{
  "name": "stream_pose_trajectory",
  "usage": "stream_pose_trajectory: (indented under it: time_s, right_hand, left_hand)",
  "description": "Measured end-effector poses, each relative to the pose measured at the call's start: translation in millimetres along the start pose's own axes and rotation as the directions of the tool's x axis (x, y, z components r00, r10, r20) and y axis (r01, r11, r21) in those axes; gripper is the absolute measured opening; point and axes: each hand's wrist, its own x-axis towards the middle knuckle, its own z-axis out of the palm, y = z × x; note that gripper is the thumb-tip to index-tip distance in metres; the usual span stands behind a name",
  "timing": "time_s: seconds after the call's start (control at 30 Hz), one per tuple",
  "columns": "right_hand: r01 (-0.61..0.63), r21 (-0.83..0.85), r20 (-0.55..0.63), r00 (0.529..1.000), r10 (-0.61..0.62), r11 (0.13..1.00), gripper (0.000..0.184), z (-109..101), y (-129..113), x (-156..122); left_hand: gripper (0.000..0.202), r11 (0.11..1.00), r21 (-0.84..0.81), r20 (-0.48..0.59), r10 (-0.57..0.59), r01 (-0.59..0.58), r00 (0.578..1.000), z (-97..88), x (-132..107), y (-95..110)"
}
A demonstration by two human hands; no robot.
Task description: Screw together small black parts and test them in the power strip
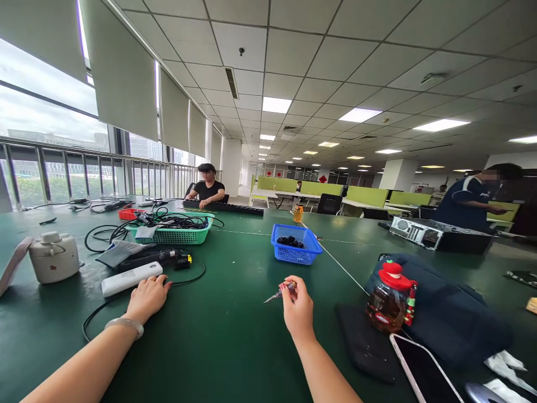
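Note:
My right hand (pixel 297 307) is closed around a small screwdriver (pixel 277 293) whose metal tip points left, just above the green table (pixel 226 341). My left hand (pixel 146 296) rests on the table with its fingers curled, touching the end of a white oblong device (pixel 131 278) and a black cable (pixel 184 279). A bracelet sits on that wrist. A blue basket (pixel 296 244) with small dark parts stands a little beyond my right hand.
A green basket (pixel 176 226) full of cables, a red tray (pixel 128 213) and a white pot (pixel 53 256) stand at the left. A jar with a red lid (pixel 390 299), a dark bag (pixel 448 313) and a phone (pixel 423 369) lie at the right. Two people are at the far side.

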Motion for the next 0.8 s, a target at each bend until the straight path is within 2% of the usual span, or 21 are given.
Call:
stream_pose_trajectory:
  time_s: [0.23, 0.43, 0.6, 0.8]
  right_hand:
    - [-0.011, 0.018, 0.003, 1.0, 0.011, 1.0, 0.021, 0, 2, 0]
    - [-0.009, 0.022, 0.005, 1.0, 0.009, 1.0, 0.019, -1, -1, 1]
    - [-0.007, 0.008, 0.019, 1.0, 0.007, 1.0, 0.019, -1, -4, 1]
    - [-0.023, 0.004, 0.031, 0.999, 0.023, 1.0, 0.02, -1, -4, 0]
  left_hand:
    - [0.043, 0.994, -0.078, 0.031, 0.084, -0.081, 0.996, 6.7, 17, -17]
    - [0.036, 0.98, -0.08, -0.034, 0.181, -0.183, 0.983, 5.9, 22, -34]
    - [0.033, 0.992, -0.024, -0.077, 0.124, -0.126, 0.989, 6.0, 21, -38]
    - [0.037, 0.994, -0.109, -0.01, 0.017, -0.018, 1.0, -4.9, 27, -36]
